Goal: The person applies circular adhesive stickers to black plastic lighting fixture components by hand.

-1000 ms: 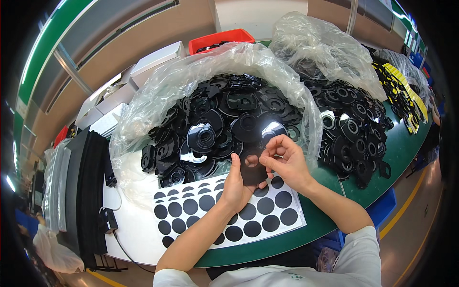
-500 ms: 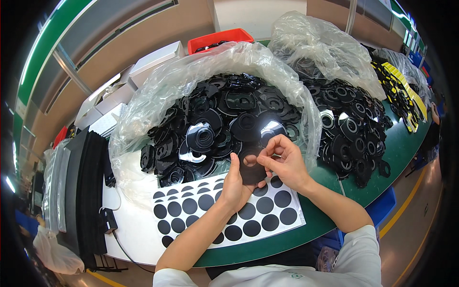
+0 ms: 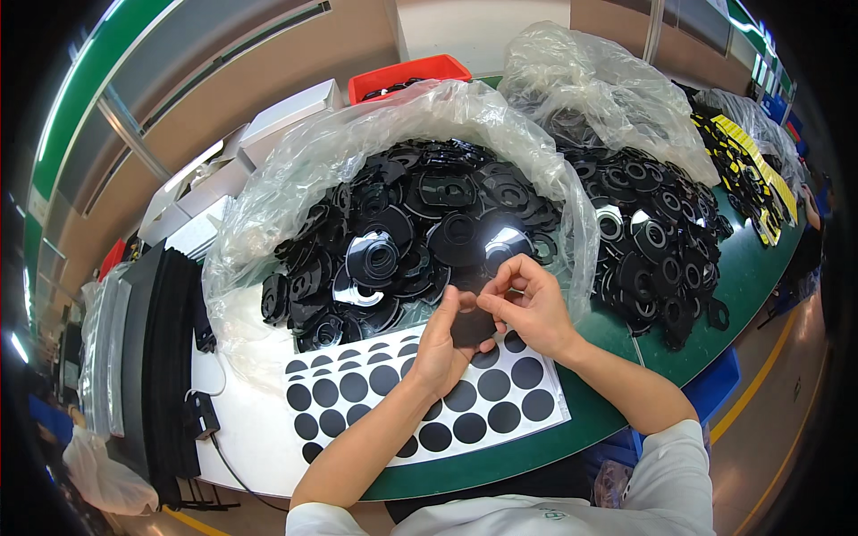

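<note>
Here my left hand (image 3: 440,344) grips a flat black plastic part (image 3: 471,323) from below, thumb along its left edge, while my right hand (image 3: 527,304) pinches its upper right edge between thumb and forefinger. The part sits just above a white sheet of round black stickers (image 3: 420,393), which lies on the green table (image 3: 617,393). Just behind my hands, a clear plastic bag (image 3: 375,170) holds a heap of black parts (image 3: 402,241). A second heap (image 3: 657,250) lies to the right, by yellow labels (image 3: 760,170).
</note>
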Action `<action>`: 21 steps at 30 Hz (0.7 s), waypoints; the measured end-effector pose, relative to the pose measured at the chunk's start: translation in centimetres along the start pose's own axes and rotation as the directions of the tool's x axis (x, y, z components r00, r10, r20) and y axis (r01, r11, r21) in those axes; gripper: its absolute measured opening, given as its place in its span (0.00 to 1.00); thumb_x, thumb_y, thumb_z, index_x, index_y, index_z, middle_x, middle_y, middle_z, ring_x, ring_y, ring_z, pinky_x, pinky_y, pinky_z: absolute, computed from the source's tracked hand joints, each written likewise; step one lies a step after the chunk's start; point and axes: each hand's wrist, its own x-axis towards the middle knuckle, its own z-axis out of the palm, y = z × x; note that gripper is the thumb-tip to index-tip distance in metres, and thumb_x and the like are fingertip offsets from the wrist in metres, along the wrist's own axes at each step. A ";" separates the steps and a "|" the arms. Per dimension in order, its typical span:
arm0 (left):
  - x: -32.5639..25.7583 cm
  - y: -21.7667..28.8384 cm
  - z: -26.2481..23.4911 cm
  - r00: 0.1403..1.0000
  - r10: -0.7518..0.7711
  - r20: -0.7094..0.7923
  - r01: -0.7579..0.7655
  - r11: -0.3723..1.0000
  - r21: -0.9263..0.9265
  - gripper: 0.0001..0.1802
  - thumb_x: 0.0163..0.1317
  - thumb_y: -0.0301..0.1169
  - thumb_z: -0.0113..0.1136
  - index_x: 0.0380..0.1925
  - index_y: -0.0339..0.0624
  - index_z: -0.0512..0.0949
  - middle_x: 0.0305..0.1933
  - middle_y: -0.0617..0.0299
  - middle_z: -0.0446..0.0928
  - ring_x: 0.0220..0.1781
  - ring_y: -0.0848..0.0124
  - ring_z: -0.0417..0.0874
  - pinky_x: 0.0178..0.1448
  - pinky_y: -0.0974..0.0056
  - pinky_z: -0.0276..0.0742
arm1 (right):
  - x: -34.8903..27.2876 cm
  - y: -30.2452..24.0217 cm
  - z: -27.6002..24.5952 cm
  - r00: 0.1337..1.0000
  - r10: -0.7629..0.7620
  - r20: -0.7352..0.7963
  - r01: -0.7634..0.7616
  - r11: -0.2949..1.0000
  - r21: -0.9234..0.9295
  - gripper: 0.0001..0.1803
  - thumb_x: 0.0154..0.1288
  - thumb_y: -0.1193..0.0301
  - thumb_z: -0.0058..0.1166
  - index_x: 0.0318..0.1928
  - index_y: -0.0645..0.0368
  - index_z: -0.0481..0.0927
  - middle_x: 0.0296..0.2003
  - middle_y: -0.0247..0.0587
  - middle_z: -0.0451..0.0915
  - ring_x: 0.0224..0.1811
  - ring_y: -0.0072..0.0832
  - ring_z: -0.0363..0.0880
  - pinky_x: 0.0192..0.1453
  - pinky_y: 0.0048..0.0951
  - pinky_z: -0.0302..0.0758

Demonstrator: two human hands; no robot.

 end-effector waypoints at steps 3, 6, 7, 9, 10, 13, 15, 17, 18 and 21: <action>-0.2 0.1 0.2 1.000 0.012 -0.018 -0.011 0.998 0.063 0.09 0.71 0.36 0.42 0.41 0.44 0.67 0.41 0.59 0.73 0.40 0.69 0.75 0.37 0.66 0.68 | -0.2 0.1 0.3 0.999 -0.042 -0.018 0.041 0.997 -0.071 0.09 0.59 0.78 0.59 0.34 0.61 0.70 0.29 0.36 0.78 0.26 0.17 0.74 0.29 0.18 0.73; -0.2 -0.1 -0.1 0.999 0.009 -0.035 -0.010 1.000 -0.018 0.05 0.68 0.29 0.43 0.41 0.43 0.67 0.41 0.60 0.73 0.39 0.70 0.74 0.36 0.66 0.68 | 0.1 0.7 -0.3 0.931 -0.363 0.041 0.349 0.849 -0.398 0.10 0.54 0.80 0.61 0.35 0.60 0.73 0.30 0.36 0.78 0.29 0.23 0.77 0.31 0.23 0.74; -0.2 -0.1 -0.1 0.999 0.009 -0.034 -0.009 1.000 -0.018 0.05 0.68 0.29 0.43 0.41 0.43 0.67 0.41 0.60 0.73 0.39 0.70 0.74 0.36 0.66 0.68 | 0.2 0.9 -0.5 0.798 -0.572 0.190 0.555 0.574 -0.603 0.13 0.51 0.82 0.62 0.36 0.58 0.74 0.31 0.37 0.78 0.30 0.27 0.77 0.31 0.25 0.74; -0.1 -0.2 -0.1 1.000 0.011 -0.025 -0.011 1.000 0.006 0.06 0.68 0.30 0.44 0.42 0.43 0.67 0.41 0.61 0.73 0.39 0.72 0.74 0.36 0.67 0.68 | 0.5 0.5 -0.8 0.708 -0.646 0.285 0.630 0.396 -0.668 0.13 0.48 0.80 0.63 0.35 0.57 0.76 0.32 0.37 0.78 0.34 0.31 0.77 0.34 0.28 0.74; -0.2 -0.2 -0.1 1.000 0.011 -0.025 -0.011 1.000 0.007 0.06 0.68 0.30 0.44 0.42 0.43 0.67 0.41 0.61 0.73 0.39 0.72 0.74 0.36 0.67 0.68 | 0.5 0.3 -0.8 0.609 -0.691 0.389 0.680 0.203 -0.704 0.14 0.44 0.79 0.64 0.35 0.56 0.78 0.33 0.36 0.79 0.37 0.36 0.77 0.37 0.31 0.75; -0.2 -0.2 -0.1 0.999 0.032 0.017 -0.032 0.999 0.044 0.07 0.68 0.30 0.45 0.44 0.44 0.67 0.40 0.62 0.73 0.38 0.73 0.74 0.36 0.67 0.68 | -0.2 -0.7 -0.2 0.568 -0.703 0.428 0.580 -0.027 -0.814 0.13 0.46 0.73 0.63 0.37 0.54 0.80 0.33 0.34 0.80 0.40 0.34 0.77 0.40 0.34 0.75; -0.3 -0.3 -0.2 0.999 0.041 0.019 -0.042 0.997 0.065 0.08 0.68 0.31 0.45 0.45 0.44 0.67 0.40 0.62 0.74 0.38 0.73 0.74 0.36 0.68 0.69 | -0.2 -1.6 0.3 0.582 -0.729 0.361 0.530 0.003 -0.848 0.13 0.48 0.72 0.63 0.37 0.55 0.81 0.34 0.35 0.80 0.40 0.35 0.76 0.40 0.34 0.75; -0.4 -0.4 -0.2 0.999 0.053 0.011 -0.053 0.996 0.069 0.09 0.68 0.31 0.45 0.46 0.44 0.66 0.39 0.61 0.74 0.38 0.72 0.75 0.36 0.68 0.69 | -0.1 -1.8 0.4 0.589 -0.753 0.294 0.483 0.036 -0.875 0.12 0.49 0.71 0.62 0.38 0.56 0.81 0.34 0.36 0.80 0.41 0.36 0.76 0.41 0.34 0.75; -0.4 -0.4 -0.2 0.998 0.063 0.004 -0.063 0.995 0.074 0.09 0.69 0.32 0.45 0.47 0.44 0.66 0.39 0.60 0.74 0.38 0.72 0.75 0.35 0.69 0.69 | 0.1 -1.4 0.3 0.712 -0.684 0.162 0.473 0.296 -0.830 0.12 0.51 0.71 0.61 0.38 0.57 0.81 0.34 0.38 0.80 0.42 0.36 0.76 0.41 0.35 0.74; -0.2 -0.4 0.3 0.998 0.037 0.041 -0.040 0.996 0.074 0.10 0.68 0.31 0.47 0.47 0.44 0.64 0.40 0.56 0.75 0.39 0.68 0.78 0.34 0.67 0.70 | 0.3 -1.0 -0.7 0.886 -0.463 0.022 0.373 0.683 -0.629 0.11 0.58 0.72 0.58 0.40 0.64 0.82 0.31 0.40 0.81 0.35 0.30 0.79 0.36 0.30 0.76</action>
